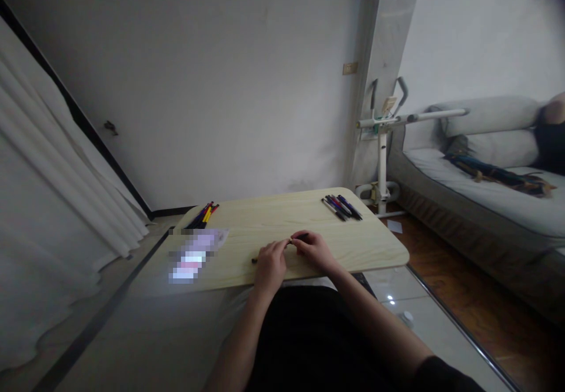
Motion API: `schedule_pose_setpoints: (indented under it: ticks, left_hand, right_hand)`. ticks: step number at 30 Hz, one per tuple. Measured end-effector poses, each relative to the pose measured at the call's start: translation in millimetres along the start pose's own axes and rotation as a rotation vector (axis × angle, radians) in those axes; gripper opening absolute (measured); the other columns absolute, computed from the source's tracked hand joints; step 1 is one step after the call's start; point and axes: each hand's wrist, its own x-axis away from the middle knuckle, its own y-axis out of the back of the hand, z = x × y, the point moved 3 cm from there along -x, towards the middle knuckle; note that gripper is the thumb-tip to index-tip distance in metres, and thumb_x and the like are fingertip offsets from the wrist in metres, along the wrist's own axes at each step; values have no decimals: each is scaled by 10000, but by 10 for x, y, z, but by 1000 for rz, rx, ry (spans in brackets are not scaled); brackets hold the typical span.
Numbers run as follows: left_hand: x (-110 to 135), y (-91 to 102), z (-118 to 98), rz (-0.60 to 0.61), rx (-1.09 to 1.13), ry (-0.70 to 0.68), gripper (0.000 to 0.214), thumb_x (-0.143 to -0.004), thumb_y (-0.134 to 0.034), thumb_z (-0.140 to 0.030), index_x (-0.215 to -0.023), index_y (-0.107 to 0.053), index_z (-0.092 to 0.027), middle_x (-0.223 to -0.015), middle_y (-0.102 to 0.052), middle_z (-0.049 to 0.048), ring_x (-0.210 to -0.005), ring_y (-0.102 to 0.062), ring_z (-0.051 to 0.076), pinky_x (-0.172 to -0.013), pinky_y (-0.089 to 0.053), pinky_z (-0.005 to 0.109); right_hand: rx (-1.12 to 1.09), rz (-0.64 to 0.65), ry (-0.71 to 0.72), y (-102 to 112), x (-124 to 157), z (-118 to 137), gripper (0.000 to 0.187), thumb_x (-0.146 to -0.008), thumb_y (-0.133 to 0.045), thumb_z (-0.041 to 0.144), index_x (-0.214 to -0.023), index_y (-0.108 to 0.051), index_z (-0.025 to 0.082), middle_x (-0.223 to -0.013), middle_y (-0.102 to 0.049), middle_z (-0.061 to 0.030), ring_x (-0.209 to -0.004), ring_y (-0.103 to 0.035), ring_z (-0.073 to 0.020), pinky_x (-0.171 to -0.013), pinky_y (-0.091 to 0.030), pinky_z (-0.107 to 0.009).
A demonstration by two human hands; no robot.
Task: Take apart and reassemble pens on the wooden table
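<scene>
Near the front edge of the wooden-topped table [247,221], both of my hands meet over a slim dark pen [254,260]. My left hand [272,262] has its fingers closed around the pen, whose dark end sticks out to the left. Close beside it, my right hand [314,252] pinches the pen's other end, where a dark piece shows between the fingers. A small light spot shows on the pen between the two hands. Whether the pen's cap is on or apart from it, I cannot tell.
Several pens [341,207] lie grouped at the back right of the table. Another bunch of pens [203,215], some yellow and red, rests at the back left. A blurred-out bright screen [192,259] lies at left. Beyond stand exercise equipment [382,145] and a sofa [494,139] with a person partly visible.
</scene>
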Motion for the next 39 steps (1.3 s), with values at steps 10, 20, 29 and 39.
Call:
schedule_pose_setpoints:
  ticks: [10,20,29,39]
  left_hand:
    - [-1,21,-9,-18,0,20,204,-851,-405,-238,-886,-596,-177,-835,-618,53,-805,-556,151,-728,-411,279]
    - [0,40,-25,-13,-2,-8,266,-846,-413,-193,-1061,-568,-220,-890,-621,57,-829,-557,156,-727,-414,279]
    - [-5,54,-52,-39,13,36,208,-833,-446,-253,-952,-604,-191,-814,-615,46,-729,-554,135,-711,-402,274]
    - [12,42,-8,-40,-16,5,247,-842,-437,-253,-1030,-591,-207,-872,-637,62,-801,-568,152,-719,-411,278]
  right_hand:
    - [-19,4,10,11,-16,-73,279,-673,-601,389,-811,-579,147,-617,-574,0,-452,-479,-88,-438,-386,-215]
    - [-41,-29,5,16,-30,-87,318,-646,-620,416,-810,-569,149,-633,-596,-16,-438,-482,-89,-418,-382,-214]
    - [-71,-34,-5,17,-19,-64,284,-656,-610,390,-806,-565,153,-527,-540,20,-441,-487,-101,-423,-385,-214]
    - [-52,2,4,-3,-4,-30,302,-658,-610,418,-789,-564,150,-618,-594,-7,-435,-480,-83,-421,-383,-210]
